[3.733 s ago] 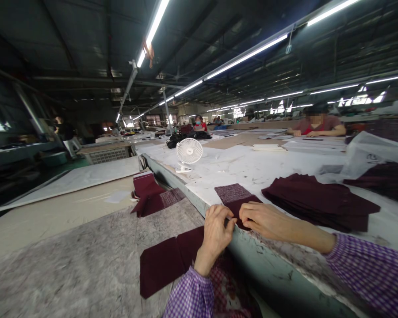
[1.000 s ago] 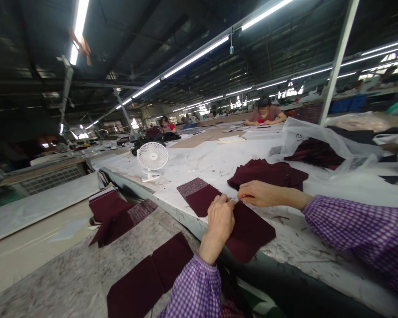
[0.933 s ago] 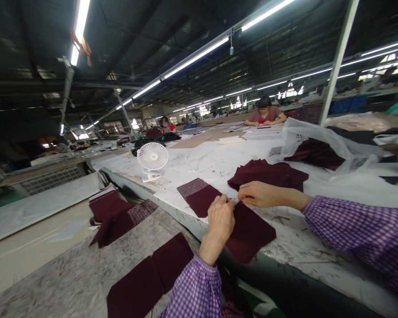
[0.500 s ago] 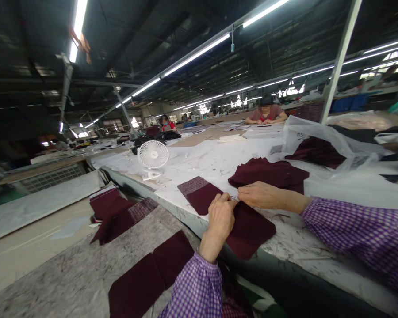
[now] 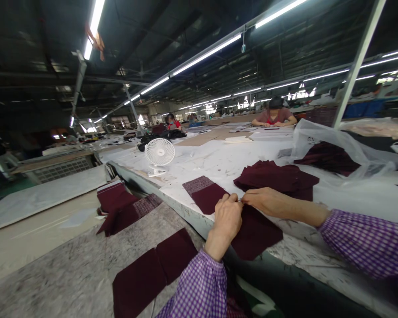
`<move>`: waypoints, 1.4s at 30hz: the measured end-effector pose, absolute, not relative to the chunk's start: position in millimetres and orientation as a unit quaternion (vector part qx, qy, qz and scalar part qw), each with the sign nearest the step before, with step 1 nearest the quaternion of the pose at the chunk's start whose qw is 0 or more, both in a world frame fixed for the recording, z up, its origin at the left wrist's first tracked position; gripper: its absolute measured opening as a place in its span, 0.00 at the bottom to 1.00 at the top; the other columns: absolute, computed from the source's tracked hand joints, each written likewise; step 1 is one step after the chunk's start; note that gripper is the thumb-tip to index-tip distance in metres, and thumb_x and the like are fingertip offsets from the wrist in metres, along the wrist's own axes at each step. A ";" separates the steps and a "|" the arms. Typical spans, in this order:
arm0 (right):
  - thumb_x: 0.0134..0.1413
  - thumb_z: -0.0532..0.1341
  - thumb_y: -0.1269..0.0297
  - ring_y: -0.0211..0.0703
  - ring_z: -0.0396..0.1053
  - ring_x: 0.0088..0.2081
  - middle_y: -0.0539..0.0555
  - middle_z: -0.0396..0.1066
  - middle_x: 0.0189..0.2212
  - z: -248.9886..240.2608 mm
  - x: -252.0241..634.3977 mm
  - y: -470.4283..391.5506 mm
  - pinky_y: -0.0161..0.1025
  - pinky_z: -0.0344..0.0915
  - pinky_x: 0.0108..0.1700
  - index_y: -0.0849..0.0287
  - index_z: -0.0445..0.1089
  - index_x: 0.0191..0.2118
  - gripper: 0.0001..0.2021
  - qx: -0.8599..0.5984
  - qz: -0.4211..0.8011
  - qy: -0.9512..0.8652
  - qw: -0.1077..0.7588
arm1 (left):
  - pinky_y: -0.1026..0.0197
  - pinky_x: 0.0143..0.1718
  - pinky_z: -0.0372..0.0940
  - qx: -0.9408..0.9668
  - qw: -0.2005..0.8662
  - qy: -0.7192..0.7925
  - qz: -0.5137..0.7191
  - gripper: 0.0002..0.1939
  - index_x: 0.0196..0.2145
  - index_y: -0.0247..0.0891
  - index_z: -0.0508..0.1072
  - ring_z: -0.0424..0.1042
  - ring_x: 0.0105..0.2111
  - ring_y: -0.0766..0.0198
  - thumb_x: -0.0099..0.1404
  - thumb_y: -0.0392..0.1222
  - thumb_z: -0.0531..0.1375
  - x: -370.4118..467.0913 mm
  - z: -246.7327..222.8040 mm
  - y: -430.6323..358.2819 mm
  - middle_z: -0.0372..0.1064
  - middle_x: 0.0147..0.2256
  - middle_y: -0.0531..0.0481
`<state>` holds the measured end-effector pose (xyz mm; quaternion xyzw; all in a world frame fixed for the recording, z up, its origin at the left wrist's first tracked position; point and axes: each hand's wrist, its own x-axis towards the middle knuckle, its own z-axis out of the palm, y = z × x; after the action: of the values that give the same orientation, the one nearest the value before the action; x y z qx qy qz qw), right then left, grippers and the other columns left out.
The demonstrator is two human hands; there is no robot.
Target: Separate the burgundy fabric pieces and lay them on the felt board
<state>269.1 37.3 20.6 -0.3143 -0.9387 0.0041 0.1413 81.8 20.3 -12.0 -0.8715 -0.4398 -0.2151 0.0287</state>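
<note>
At the near edge of the white table, my left hand (image 5: 226, 220) and my right hand (image 5: 267, 201) are closed in pinches, fingertips almost touching. Between them they grip the upper edge of a maroon fabric piece (image 5: 257, 234), whose lower part hangs over the table edge. What exactly lies under the fingertips is hidden. Just beyond my left hand is a second fabric panel (image 5: 204, 194), maroon with a patterned grey-pink band at its far end. A pile of maroon fabric pieces (image 5: 277, 176) lies behind my right hand.
A white fan (image 5: 159, 152) stands on the white table (image 5: 199, 157). To the right a clear plastic bag (image 5: 368, 154) covers more maroon fabric. On the lower grey surface (image 5: 79, 265) lie joined maroon panels (image 5: 142, 278) and a folded stack (image 5: 117, 198). Co-workers (image 5: 274, 115) sit farther back.
The whole view has shifted slightly, so things appear a little farther right. My hands stay pinched at the fabric's upper edge, my fingertips now closer together.
</note>
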 end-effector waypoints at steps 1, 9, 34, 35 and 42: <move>0.64 0.47 0.70 0.46 0.68 0.37 0.61 0.70 0.36 18.8 267.1 36.5 0.42 0.63 0.42 0.67 0.72 0.42 0.15 -0.329 0.000 -0.936 0.129 | 0.58 0.39 0.60 -0.872 0.027 -0.438 -0.217 0.17 0.40 0.42 0.76 0.63 0.38 0.59 0.68 0.33 0.48 80.9 -12.0 20.9 0.67 0.37 0.46; 0.66 0.46 0.69 0.43 0.69 0.38 0.60 0.71 0.39 19.9 268.4 35.1 0.38 0.62 0.43 0.66 0.73 0.44 0.18 -0.335 0.035 -0.936 0.106 | 0.62 0.38 0.61 -0.856 -0.056 -0.417 -0.299 0.13 0.35 0.40 0.78 0.64 0.35 0.63 0.67 0.34 0.53 40.9 -17.6 17.8 0.68 0.33 0.49; 0.46 0.54 0.81 0.34 0.59 0.20 0.53 0.69 0.29 33.0 235.5 26.9 0.35 0.41 0.23 0.46 0.62 0.60 0.35 -0.227 -0.240 -0.943 -0.044 | 0.60 0.41 0.63 -0.796 -0.182 -0.399 -0.418 0.10 0.35 0.38 0.77 0.67 0.38 0.63 0.65 0.33 0.55 1.2 -30.4 8.3 0.70 0.36 0.48; 0.46 0.54 0.82 0.34 0.60 0.20 0.53 0.69 0.29 33.4 235.2 27.4 0.35 0.41 0.23 0.46 0.62 0.59 0.35 -0.227 -0.234 -0.944 -0.043 | 0.60 0.42 0.64 -0.785 -0.200 -0.401 -0.428 0.10 0.36 0.38 0.77 0.68 0.38 0.63 0.64 0.32 0.55 -0.3 -30.2 7.6 0.70 0.36 0.48; 0.46 0.52 0.82 0.34 0.60 0.21 0.52 0.68 0.29 33.8 236.9 32.4 0.36 0.45 0.23 0.47 0.63 0.59 0.34 -0.217 -0.205 -0.954 -0.040 | 0.60 0.41 0.62 -0.781 -0.152 -0.422 -0.434 0.08 0.31 0.37 0.74 0.66 0.36 0.63 0.62 0.30 0.55 5.1 -27.7 2.7 0.69 0.32 0.49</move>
<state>236.9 32.4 33.8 -0.2169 -0.9536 -0.2052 -0.0398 5.1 2.7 -27.7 -0.7812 -0.4221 -0.4341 -0.1521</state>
